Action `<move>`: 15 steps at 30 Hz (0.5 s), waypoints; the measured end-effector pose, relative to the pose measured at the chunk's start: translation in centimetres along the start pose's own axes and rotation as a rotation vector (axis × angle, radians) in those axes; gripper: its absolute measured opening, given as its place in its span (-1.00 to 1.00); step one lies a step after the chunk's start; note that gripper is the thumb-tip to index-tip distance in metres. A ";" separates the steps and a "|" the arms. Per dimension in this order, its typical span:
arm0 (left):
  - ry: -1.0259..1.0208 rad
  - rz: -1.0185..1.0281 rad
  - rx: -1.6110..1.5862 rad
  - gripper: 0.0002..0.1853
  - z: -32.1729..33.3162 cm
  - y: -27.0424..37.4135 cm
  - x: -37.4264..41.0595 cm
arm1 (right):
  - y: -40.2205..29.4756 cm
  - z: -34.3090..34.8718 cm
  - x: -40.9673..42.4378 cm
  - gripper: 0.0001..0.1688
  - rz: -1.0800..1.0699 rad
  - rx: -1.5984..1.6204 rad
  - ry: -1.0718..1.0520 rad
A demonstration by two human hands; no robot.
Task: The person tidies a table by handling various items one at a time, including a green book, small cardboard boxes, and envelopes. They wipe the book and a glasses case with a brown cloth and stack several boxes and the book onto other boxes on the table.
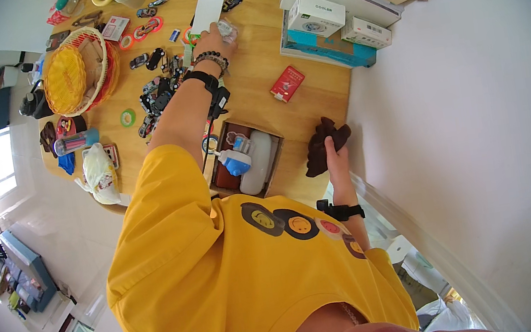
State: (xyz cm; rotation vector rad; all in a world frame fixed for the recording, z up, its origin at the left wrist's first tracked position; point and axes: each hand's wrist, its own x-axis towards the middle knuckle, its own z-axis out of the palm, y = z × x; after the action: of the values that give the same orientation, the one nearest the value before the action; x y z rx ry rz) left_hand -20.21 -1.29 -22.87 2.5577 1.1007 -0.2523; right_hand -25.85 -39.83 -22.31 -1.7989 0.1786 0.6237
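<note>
My left hand [213, 43] reaches over the far part of the wooden table [252, 71], its fingers at the near end of a white card [210, 8] and beside a clear plastic item [227, 29]; whether it grips either is unclear. My right hand [337, 156] holds a crumpled dark brown cloth [319, 150] by the table's right edge. Many toy cars [158, 92] lie heaped left of my left forearm. A red packet [287, 84] lies between my hands. Close to my body, an open cardboard box [273, 167] contains a blue and white device [236, 161] and a white case [256, 162].
Wicker baskets [65, 79], tape rolls [128, 117] and a tied plastic bag [99, 174] occupy the left side. Stacked boxes [315, 14] and books stand at the back right. A white wall [440, 105] borders the table on the right.
</note>
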 end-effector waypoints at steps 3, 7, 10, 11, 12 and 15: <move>0.074 0.065 -0.182 -0.13 -0.8 -0.5 -0.8 | -1.3 0.0 -0.9 -0.57 0.021 0.225 0.058; 0.077 0.198 -0.558 -0.21 -6.2 2.1 -6.8 | -5.2 0.6 -2.7 -0.53 -0.124 0.383 -0.056; 0.079 0.665 -0.400 -0.31 -6.6 4.3 -13.5 | -8.9 2.6 -3.4 -0.43 -0.371 0.271 -0.186; 0.092 0.836 -0.474 -0.46 -7.7 5.3 -16.3 | -10.5 3.7 -3.4 -0.45 -0.478 0.206 -0.202; 0.046 0.837 -0.468 -0.46 -8.5 6.2 -18.8 | -11.7 4.8 -3.2 -0.47 -0.589 0.147 -0.228; 0.030 0.851 -0.549 -0.33 -9.6 6.8 -21.7 | -12.6 5.5 -3.4 -0.48 -0.576 0.186 -0.319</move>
State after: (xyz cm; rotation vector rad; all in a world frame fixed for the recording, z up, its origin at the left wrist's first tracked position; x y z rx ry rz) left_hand -29.84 -16.47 -6.00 2.2637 -0.0057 0.2691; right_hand -25.08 -31.32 -11.01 -1.4509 -0.4697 0.4487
